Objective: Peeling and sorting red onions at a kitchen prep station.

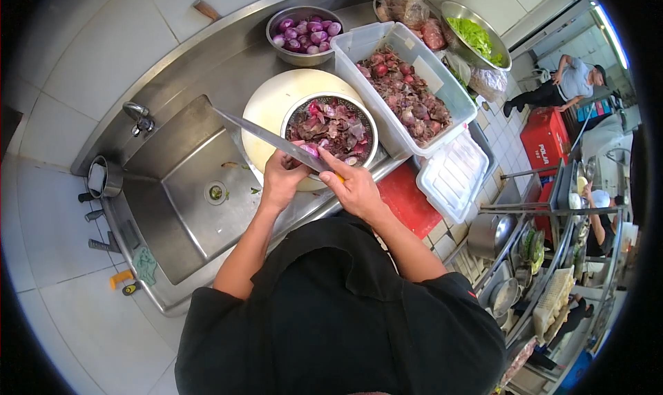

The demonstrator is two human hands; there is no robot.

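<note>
My right hand [353,185] grips the yellow handle of a long kitchen knife [273,139]. The blade points to the far left and passes just above my left hand [282,179]. The left fingers are closed around a red onion [309,148], mostly hidden by the blade and fingers. Just beyond both hands sits a metal colander [373,127] with papery onion skins [328,123] inside. It rests on a round, cream-coloured board [266,112] at the sink's right side.
A steel bowl [271,37] of peeled red onions stands behind the board. To the right is a clear plastic bin [452,105] of unpeeled onions and skins, its lid [452,174] nearer me. The sink basin [166,167] lies left. Beyond are a lettuce bowl [507,60], shelves and other people.
</note>
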